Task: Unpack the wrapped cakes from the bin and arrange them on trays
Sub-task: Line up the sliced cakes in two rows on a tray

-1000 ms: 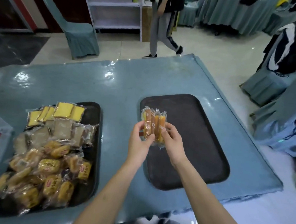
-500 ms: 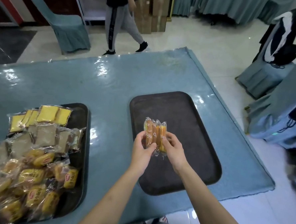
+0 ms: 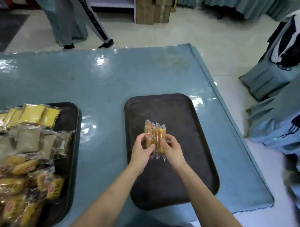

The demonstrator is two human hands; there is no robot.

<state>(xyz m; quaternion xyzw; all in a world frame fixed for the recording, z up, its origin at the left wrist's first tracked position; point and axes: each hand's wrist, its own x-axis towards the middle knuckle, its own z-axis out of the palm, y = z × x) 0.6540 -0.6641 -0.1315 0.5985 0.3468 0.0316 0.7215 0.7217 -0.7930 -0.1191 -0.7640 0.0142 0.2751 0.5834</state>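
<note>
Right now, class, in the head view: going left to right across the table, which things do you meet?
Full tray piled with wrapped cakes → bare blue tablecloth → left hand → held bundle of wrapped cakes → right hand → right edge of the dark tray beneath them.

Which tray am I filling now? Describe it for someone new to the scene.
On the blue-covered table lie two dark rectangular trays. Take the right-hand one, under both hands holding a bunch of clear-wrapped orange cakes. Unlike the left tray, heaped with wrapped cakes, its surface is bare.
</note>
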